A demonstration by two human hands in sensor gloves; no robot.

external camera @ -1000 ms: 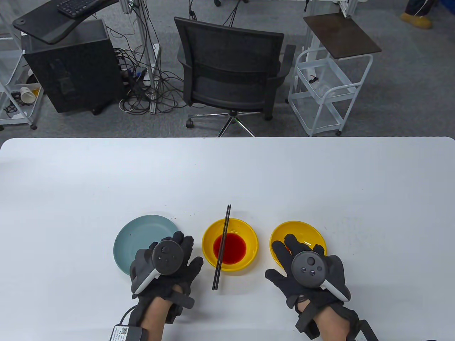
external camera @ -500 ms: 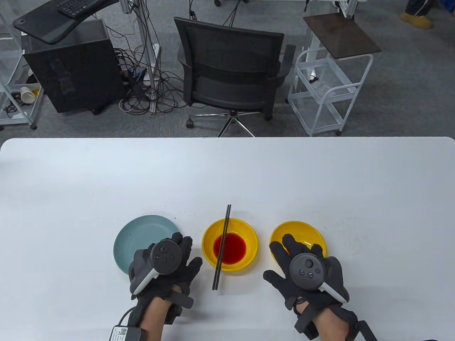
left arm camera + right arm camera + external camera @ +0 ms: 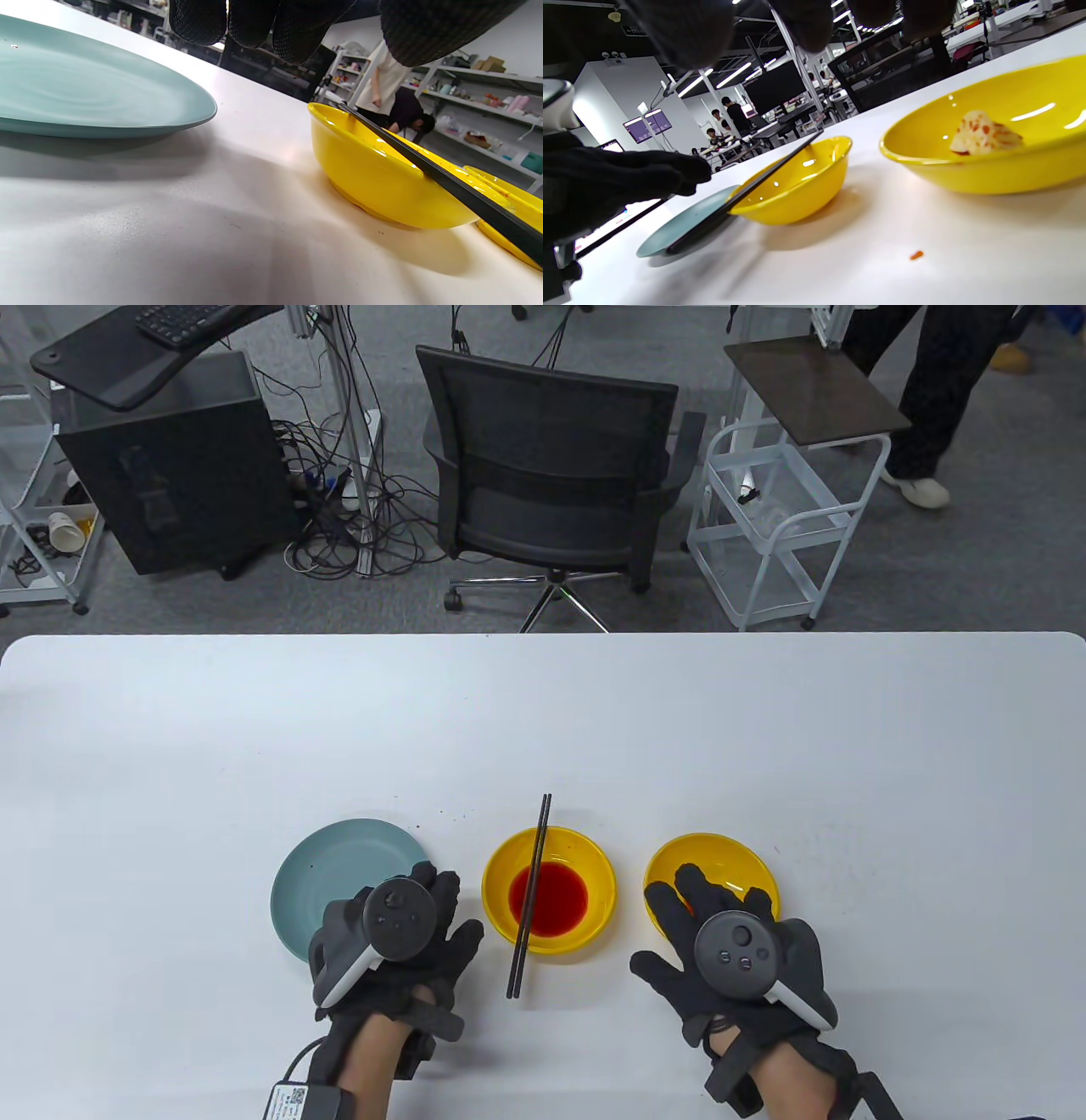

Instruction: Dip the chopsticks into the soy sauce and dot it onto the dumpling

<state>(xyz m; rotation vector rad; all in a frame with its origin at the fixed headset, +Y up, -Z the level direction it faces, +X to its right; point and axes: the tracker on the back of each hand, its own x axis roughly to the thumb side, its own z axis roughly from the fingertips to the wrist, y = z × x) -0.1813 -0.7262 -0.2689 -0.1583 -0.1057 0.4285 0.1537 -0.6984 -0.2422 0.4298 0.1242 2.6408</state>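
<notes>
A pair of black chopsticks (image 3: pixel 530 893) lies across a yellow bowl (image 3: pixel 594 857) of red sauce (image 3: pixel 560 895), its near end on the table; it shows in the left wrist view (image 3: pixel 445 182) and the right wrist view (image 3: pixel 755 186). A second yellow bowl (image 3: pixel 730 857) at the right holds a dumpling (image 3: pixel 982 133) with red dots. My left hand (image 3: pixel 399 942) lies flat, open and empty, over the near edge of a teal plate (image 3: pixel 331 865). My right hand (image 3: pixel 730 950) lies flat, open and empty, over the near edge of the dumpling bowl.
The white table (image 3: pixel 543 712) stretches far behind the dishes. A small orange crumb (image 3: pixel 916 255) lies on the table near the dumpling bowl. An office chair (image 3: pixel 551 483) and a white cart (image 3: pixel 780 517) stand beyond the far edge.
Both hands stay in place with only slight shifts. The chopsticks and bowls have not moved. A person has walked into the background at the top right.
</notes>
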